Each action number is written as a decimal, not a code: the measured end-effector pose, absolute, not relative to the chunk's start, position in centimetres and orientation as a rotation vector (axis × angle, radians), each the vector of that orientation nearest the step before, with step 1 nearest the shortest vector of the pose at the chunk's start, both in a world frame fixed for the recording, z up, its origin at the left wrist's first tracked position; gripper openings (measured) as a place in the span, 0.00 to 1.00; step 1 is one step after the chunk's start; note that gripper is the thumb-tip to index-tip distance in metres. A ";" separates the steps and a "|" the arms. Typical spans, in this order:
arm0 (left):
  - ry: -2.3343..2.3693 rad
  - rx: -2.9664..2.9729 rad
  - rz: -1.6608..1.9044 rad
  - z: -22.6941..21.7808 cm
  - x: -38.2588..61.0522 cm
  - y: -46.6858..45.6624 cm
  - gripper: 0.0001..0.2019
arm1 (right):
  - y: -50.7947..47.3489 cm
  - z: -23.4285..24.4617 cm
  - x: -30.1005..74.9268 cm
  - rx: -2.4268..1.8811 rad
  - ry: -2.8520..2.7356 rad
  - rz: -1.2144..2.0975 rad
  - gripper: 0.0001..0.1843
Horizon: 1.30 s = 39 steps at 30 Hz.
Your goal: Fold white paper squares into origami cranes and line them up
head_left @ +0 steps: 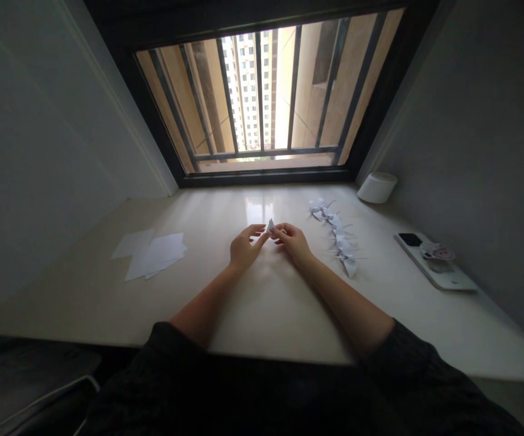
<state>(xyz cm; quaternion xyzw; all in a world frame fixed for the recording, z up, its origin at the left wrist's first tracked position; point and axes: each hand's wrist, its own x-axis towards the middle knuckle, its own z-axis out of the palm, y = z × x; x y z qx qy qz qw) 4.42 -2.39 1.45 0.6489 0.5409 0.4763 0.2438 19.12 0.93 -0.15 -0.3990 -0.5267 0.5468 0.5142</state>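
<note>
A small folded white paper piece (270,226) sits between my two hands at the middle of the cream desk (262,303). My left hand (245,247) pinches it from the left with thumb and fingers. From the right, my right hand (292,240) grips the same piece with curled fingers. Both hands rest low on the desk surface.
A row of several finished folded paper cranes (338,237) lies right of my hands. Loose white sheets (152,254) lie at the left. A white phone (434,261) and a white round container (377,186) sit at the right near the wall. A barred window (266,97) is ahead.
</note>
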 end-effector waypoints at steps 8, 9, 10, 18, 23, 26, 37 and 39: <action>1.401 1.568 1.440 0.7 3.8 -1.2 0.14 | 0.5 -0.4 18.6 -0.933 -1.370 1.397 0.22; 1.397 1.562 1.447 0.7 3.8 -1.2 0.14 | 0.5 -0.3 18.6 -0.926 -1.380 1.388 0.22; 1.394 1.558 1.454 0.8 3.8 -1.2 0.14 | 0.4 -0.2 18.6 -0.922 -1.390 1.372 0.21; 1.403 1.561 1.467 1.1 4.1 -1.6 0.14 | 0.2 -0.5 18.9 -1.081 -1.490 1.259 0.21; 1.395 1.501 1.528 0.6 4.0 -1.4 0.14 | 0.5 -0.8 18.9 -1.045 -1.487 1.211 0.20; 1.391 1.473 1.536 0.5 4.0 -1.3 0.15 | 0.6 -0.7 18.7 -0.993 -1.419 1.224 0.19; 1.416 1.315 1.521 0.5 4.0 -1.2 0.17 | 0.4 -0.3 18.5 -0.956 -1.298 1.262 0.21; 1.390 1.340 1.492 0.4 3.9 -1.1 0.17 | 0.4 -0.3 18.5 -0.954 -1.304 1.255 0.21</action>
